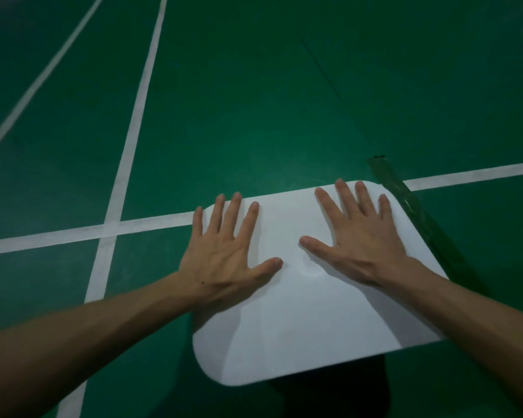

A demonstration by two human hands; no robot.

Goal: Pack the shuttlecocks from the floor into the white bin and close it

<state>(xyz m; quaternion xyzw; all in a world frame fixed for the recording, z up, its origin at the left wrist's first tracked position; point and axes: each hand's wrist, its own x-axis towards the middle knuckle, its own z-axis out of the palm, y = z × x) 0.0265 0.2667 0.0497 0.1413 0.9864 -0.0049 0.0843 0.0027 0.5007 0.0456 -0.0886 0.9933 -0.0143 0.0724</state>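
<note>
head view, close, looking down.

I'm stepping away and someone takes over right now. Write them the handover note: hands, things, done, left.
Left hand: open, flat on the lid, fingers spread.
Right hand: open, flat on the lid, fingers spread.
Things: the white lid lies over the bin, whose body is hidden under it. No shuttlecocks show on the green floor.
Done: packing looks finished and the lid is on.
Left: press the lid home, since the picture does not show whether it is fully seated. Check the floor outside the view for strays.
</note>
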